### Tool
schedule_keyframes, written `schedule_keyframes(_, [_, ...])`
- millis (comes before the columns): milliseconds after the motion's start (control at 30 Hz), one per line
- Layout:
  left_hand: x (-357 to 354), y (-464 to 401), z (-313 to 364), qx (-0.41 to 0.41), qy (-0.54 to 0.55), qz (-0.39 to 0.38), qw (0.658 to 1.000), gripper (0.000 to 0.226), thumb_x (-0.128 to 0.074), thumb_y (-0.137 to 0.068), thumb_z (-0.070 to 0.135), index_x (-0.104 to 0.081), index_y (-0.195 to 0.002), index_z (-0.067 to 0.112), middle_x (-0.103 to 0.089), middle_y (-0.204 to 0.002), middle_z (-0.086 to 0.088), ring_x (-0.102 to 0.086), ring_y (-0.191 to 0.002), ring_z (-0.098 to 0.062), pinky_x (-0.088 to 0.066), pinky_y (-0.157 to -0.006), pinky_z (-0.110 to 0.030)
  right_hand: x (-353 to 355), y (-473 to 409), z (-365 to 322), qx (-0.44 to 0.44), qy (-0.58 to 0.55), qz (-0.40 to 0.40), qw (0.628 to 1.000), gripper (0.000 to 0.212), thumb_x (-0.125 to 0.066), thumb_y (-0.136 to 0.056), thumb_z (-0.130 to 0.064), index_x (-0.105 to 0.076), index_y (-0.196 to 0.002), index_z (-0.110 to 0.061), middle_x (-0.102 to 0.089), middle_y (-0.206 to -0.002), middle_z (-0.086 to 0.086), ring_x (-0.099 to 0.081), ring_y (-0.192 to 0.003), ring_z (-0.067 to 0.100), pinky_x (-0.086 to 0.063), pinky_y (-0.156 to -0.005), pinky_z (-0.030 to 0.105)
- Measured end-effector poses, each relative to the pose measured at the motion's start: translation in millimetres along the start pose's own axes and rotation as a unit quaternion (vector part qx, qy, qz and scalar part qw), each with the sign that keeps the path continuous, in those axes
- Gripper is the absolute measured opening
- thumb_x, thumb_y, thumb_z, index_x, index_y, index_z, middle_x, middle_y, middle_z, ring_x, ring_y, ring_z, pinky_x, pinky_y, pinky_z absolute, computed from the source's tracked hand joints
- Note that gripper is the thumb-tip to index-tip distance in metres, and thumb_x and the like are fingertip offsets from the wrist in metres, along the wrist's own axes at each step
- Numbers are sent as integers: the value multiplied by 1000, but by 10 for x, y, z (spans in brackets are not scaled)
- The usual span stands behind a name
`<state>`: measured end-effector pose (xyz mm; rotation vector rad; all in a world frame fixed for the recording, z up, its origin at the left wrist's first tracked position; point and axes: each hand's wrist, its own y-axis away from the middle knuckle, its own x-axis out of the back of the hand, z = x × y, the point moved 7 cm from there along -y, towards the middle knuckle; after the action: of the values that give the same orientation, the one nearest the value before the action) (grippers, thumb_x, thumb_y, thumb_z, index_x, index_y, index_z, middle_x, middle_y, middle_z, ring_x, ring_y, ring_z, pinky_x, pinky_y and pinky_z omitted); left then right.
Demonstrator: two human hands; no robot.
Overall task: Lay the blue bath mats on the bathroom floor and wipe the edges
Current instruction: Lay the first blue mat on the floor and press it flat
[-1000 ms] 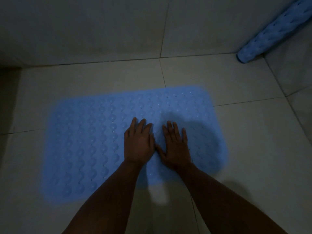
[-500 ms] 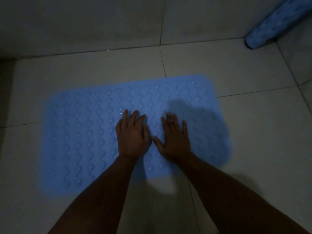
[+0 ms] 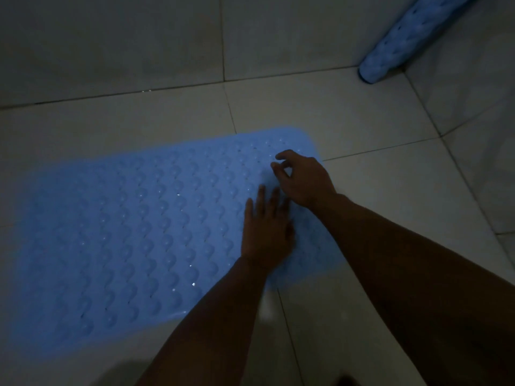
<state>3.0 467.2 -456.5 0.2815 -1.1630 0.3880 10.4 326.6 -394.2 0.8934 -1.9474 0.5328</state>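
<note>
On the pale tiled floor [image 3: 348, 115], a flat blue rubber bath mat with raised bumps [image 3: 125, 232] lies spread out. Left hand [image 3: 266, 232] rests palm-down on its right part, fingers straight, slightly spread. Right hand [image 3: 303, 179] just beyond, fingers curled above the mat; contact unclear. Rolled blue mat [image 3: 404, 37] leans in the far right corner.

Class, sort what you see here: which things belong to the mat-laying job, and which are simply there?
Belongs to the job:
flat blue mat
rolled blue mat
left hand, flat on the mat
right hand, fingers curled

Simply there:
tiled floor
wall
</note>
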Motion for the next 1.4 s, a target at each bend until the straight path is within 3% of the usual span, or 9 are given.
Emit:
schedule_keyframes(133, [-248, 59, 212, -52, -64, -22, 996, 86, -29, -98, 73, -23, -161, 15, -12, -170, -14, 0, -157, -37, -10, -121, -66, 86, -10, 176, 12, -13, 39, 999, 35, -49, -96, -50, -67, -114, -26, -73, -103, -5, -67, -101, 22, -54, -86, 36])
schedule_keyframes(333, [-298, 52, 227, -51, -80, -47, 994, 93, -21, -97, 76, -16, -162, 10, -4, -171, -10, 9, -158, -32, -6, -123, -64, -54, -93, 437, 19, -22, 35, 999, 34, -45, -99, -48, -68, -108, -24, -71, -102, -4, -63, -99, 21, -51, -83, 36])
schedule_keyframes(600, [-311, 9, 229, -50, -14, -61, 997, 83, -29, -98, 66, -30, -159, 10, -18, -169, -10, -7, -158, -28, -9, -122, -62, 76, 22, 522, 7, 32, 24, 999, 34, -43, -99, -49, -67, -105, -25, -70, -101, -3, -61, -97, 23, -49, -82, 36])
schedule_keyframes(700, [-178, -126, 218, -26, 4, -91, 996, 80, -18, -92, 57, -40, -155, 13, -28, -166, -7, -21, -156, -27, -11, -123, -61, 131, 162, 545, -5, 69, 4, 998, 35, -40, -99, -49, -65, -105, -25, -68, -99, 0, -61, -96, 26, -50, -82, 41])
schedule_keyframes(833, [243, -256, 53, 17, 77, 10, 997, 62, -31, -86, 42, -67, -128, 14, -67, -132, -9, -59, -128, -34, -46, -103, -51, -5, 579, 541, -14, 88, 3, 996, 52, -36, -99, -47, -65, -127, -13, -66, -126, 13, -60, -119, 34, -51, -99, 49])
schedule_keyframes(933, [323, -136, -124, 24, 58, 53, 997, 53, -40, -90, 39, -66, -131, 18, -64, -138, -5, -47, -140, -33, -43, -106, -49, -333, 970, 560, -1, 123, -48, 991, 75, -30, -99, -56, -41, -151, -3, -36, -158, 24, -32, -148, 39, -29, -119, 52])
schedule_keyframes(1000, [336, -58, -168, 24, 51, 58, 997, 52, -41, -91, 38, -64, -133, 19, -61, -142, -4, -40, -146, -32, -40, -109, -49, -514, 1153, 606, -23, 132, -98, 986, 92, -17, -95, -71, -18, -160, -6, -10, -167, 20, -5, -156, 34, -11, -125, 53])
schedule_keyframes(1067, [337, -31, -192, 24, 46, 58, 997, 52, -41, -91, 38, -63, -134, 19, -58, -144, -5, -35, -148, -32, -39, -111, -49, -578, 1218, 623, -17, 158, -89, 983, 94, -12, -94, -75, -5, -161, -10, 2, -169, 15, 7, -156, 29, -2, -126, 52])
schedule_keyframes(1400, [263, -160, -273, 34, 6, 74, 997, 47, -50, -94, 34, -60, -136, 17, -53, -150, -7, -27, -152, -33, -36, -111, -50, -572, 1248, 643, 5, 147, -10, 989, 82, -32, -99, -64, -17, -161, -12, -10, -169, 13, -3, -157, 24, -10, -126, 53])
